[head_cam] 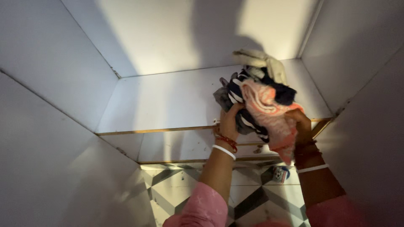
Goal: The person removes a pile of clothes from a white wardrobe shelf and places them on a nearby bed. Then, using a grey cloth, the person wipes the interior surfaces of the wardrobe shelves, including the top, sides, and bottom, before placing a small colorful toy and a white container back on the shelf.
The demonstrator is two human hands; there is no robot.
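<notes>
I hold a bundle of clothes over the front edge of a white cupboard shelf. The bundle mixes a navy-and-white striped piece, a pink patterned cloth hanging down at the right, a grey piece and a cream one on top. My left hand grips the bundle's left underside; it wears red and white bangles on the wrist. My right hand clutches the bundle from the right, partly hidden under the pink cloth. Both arms have pink sleeves.
White cupboard walls close in on the left and right. A gold trim strip runs along the shelf front, with a lower ledge beneath. Below lies a grey-and-white geometric tiled floor with a small cloth item on it.
</notes>
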